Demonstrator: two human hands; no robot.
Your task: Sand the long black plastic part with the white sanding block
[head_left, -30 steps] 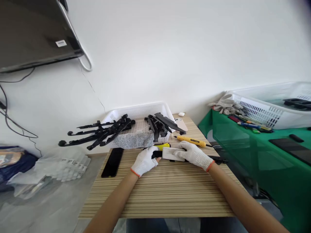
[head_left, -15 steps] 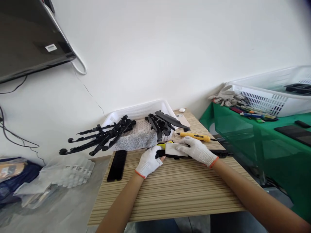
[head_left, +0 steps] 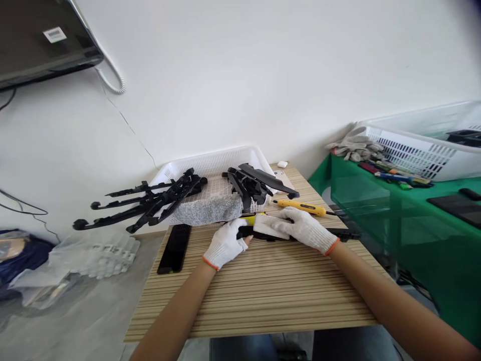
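Note:
A long black plastic part [head_left: 340, 233] lies crosswise on the wooden table, under both my gloved hands. My left hand [head_left: 226, 243] is closed around its left end, the bare thumb showing at the near side. A white pad [head_left: 264, 227], perhaps a folded cloth, rests on top of the part. My right hand [head_left: 306, 229] grips the pad's right end, fingers bent over it and pressing it against the part. Between the hands, just behind the pad, shows something bright yellow [head_left: 249, 219], mostly hidden. Behind my right hand lies a yellow screwdriver-like tool [head_left: 303, 207].
A white basket [head_left: 210, 163] behind the hands holds several black plastic parts [head_left: 165, 200], some jutting left. Grey cloth [head_left: 210, 209] covers its front edge. A black phone [head_left: 175, 249] lies left. On the right, a green-covered table [head_left: 361, 200] bears gloves [head_left: 355, 145], pens and another basket [head_left: 409, 153].
The head view has shifted slightly. The white pad has tilted a little and moved slightly left with my right hand. My left hand keeps its hold on the black part.

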